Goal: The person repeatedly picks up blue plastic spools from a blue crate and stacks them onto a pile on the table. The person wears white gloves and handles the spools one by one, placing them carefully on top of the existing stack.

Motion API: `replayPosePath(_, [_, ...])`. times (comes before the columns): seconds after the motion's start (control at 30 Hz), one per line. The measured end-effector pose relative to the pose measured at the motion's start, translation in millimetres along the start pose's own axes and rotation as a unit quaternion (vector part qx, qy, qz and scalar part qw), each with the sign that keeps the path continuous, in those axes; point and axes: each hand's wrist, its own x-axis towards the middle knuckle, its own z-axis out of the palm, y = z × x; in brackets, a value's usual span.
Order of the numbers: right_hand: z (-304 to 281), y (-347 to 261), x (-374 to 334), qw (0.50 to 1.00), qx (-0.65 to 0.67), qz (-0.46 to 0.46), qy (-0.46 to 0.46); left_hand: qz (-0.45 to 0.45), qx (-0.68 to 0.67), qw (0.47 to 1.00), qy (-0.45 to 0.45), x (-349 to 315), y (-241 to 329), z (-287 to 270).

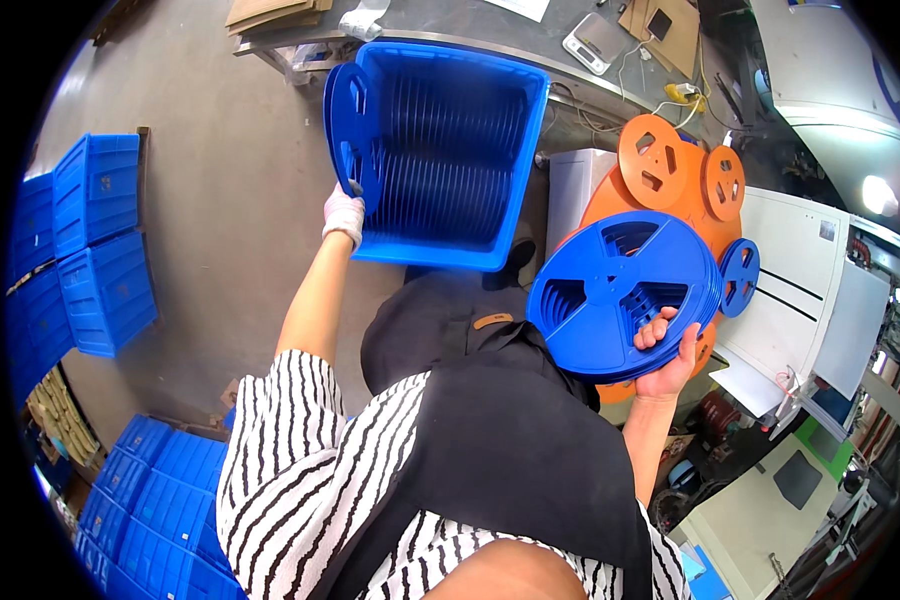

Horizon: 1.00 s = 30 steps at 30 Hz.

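My gloved left hand (pixel 344 214) grips the lower edge of a blue reel disc (pixel 342 120), with the fingers partly hidden behind it. This disc has cut-out openings and stands on edge at the left wall of a blue plastic bin (pixel 518 190). Inside the bin, many thin blue discs (pixel 450 115) stand on edge in two rows. On my right, a thick stack of blue reel discs (pixel 620 290) lies over an orange surface. My bare right hand (pixel 670 350) clasps the stack at its lower right, fingers hooked through a cut-out and thumb along the rim.
Orange reel discs (pixel 658 160) and a small blue reel (pixel 739 277) surround the stack. Behind the bin runs a workbench (pixel 450 22) with a small scale (pixel 597 42) and cables. Blue crates (pixel 100 240) are stacked at the left, more at the lower left. A white machine cabinet (pixel 785 260) stands right.
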Motion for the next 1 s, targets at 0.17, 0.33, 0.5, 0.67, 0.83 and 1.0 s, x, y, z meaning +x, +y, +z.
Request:
replayPosePath(0.17, [1, 0, -5, 1.0, 0.0, -0.012, 0.011, -0.017, 0.045, 0.998, -0.027, 28, 14, 23])
replayPosePath(0.33, [0, 3, -8, 1.0, 0.004, -0.012, 0.023, -0.037, 0.052, 0.995, -0.074, 67, -10, 45])
replayPosePath(0.5, [4, 8, -11, 0.999, -0.02, -0.017, 0.032, -0.072, 0.102, 0.985, -0.12, 86, -13, 52])
replayPosePath(0.67, [3, 16, -13, 0.998, 0.028, -0.047, -0.01, -0.097, 0.223, 0.96, -0.136, 58, 51, 43])
replayPosePath(0.83, [5, 10, -17, 0.989, 0.09, -0.087, -0.084, 0.3, 0.201, 0.931, -0.056, -25, 79, 42])
replayPosePath(1.0, [7, -8, -14, 0.967, 0.174, -0.079, -0.167, 0.653, 0.122, 0.74, -0.102, -123, 149, 44])
